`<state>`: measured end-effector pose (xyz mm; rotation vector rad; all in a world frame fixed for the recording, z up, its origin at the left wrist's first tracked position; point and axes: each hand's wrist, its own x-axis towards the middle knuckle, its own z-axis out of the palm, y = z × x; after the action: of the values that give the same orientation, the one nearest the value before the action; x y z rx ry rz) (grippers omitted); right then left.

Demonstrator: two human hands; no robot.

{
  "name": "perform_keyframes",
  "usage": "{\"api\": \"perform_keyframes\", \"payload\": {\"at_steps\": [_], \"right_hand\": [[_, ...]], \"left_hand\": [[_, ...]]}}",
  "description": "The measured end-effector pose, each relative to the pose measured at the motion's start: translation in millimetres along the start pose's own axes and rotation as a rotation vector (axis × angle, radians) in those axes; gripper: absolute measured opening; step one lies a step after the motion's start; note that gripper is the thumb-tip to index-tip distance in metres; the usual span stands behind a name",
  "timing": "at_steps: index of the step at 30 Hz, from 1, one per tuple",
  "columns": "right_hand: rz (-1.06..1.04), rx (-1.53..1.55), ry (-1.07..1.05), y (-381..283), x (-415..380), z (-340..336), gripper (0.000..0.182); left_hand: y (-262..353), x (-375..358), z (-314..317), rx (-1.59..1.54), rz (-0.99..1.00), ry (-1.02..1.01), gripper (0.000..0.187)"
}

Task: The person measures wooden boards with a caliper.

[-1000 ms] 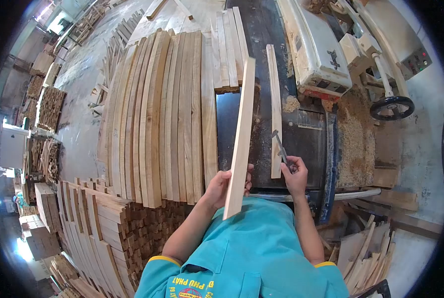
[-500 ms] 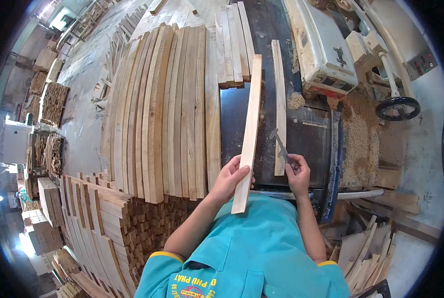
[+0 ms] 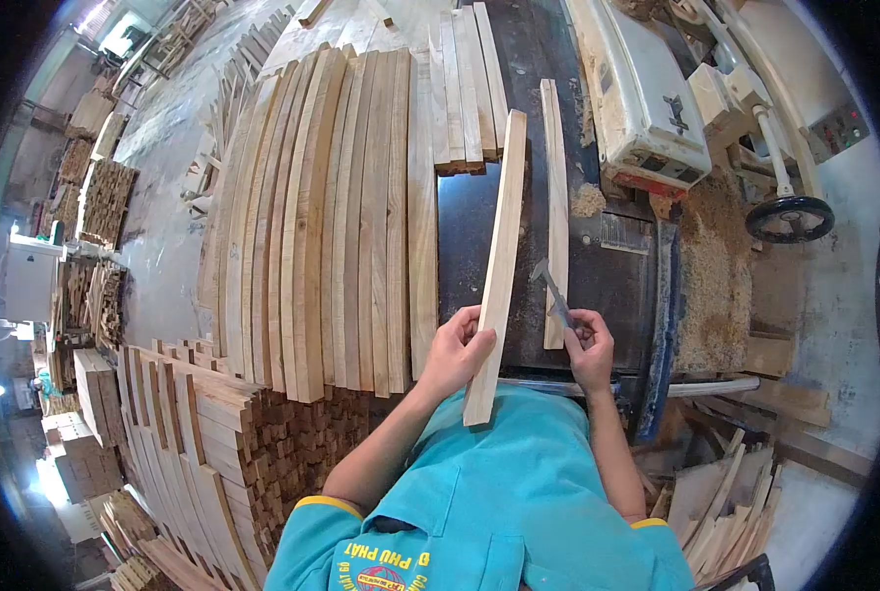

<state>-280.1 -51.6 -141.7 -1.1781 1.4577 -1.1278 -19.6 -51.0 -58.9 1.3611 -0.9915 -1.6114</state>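
My left hand is closed around the lower part of a pale wooden strip, which slants up and away over the dark machine table. To its right, my right hand grips a caliper, its grey jaws pointing up and to the left. The caliper and the strip are apart. Beneath the caliper, a second wooden strip lies lengthwise on the dark table. The lower end of the held strip is in front of my teal shirt.
A row of long wooden boards lies left of the table, with shorter pieces farther back. A white machine housing and a black handwheel stand at right. Sawdust covers the right side. Stacked timber stands lower left.
The strip in my left hand has turned slightly, showing more of its broad face, and its upper end has shifted a little right. My right hand and the caliper have barely moved.
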Motion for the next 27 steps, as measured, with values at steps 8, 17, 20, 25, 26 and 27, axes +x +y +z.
{"api": "perform_keyframes", "payload": {"at_steps": [8,17,20,25,26,27], "right_hand": [[-0.019,-0.033,-0.016,-1.3,0.8,0.1,0.021],[0.004,0.02,-0.044,-4.9,-1.2,1.7,0.027],[-0.002,0.001,-0.057,-7.7,-1.3,1.5,0.027],[-0.007,-0.044,-0.064,-8.8,-1.4,0.0,0.027],[-0.007,-0.044,-0.063,-10.0,-1.6,0.0,0.027],[0.0,-0.032,-0.063,-12.2,-1.8,0.9,0.027]], "left_hand": [[-2.6,1.2,-0.3,-0.038,-0.02,-0.003,0.039],[-6.8,1.5,-1.9,-0.127,-0.045,-0.015,0.051],[11.0,-2.1,3.2,-0.209,-0.058,0.027,0.058],[10.6,-2.3,-0.7,-0.365,-0.124,-0.036,0.06],[12.4,-3.8,-0.1,-0.365,-0.124,-0.036,0.06],[18.1,-6.3,1.4,-0.391,-0.148,-0.032,0.055]]}}
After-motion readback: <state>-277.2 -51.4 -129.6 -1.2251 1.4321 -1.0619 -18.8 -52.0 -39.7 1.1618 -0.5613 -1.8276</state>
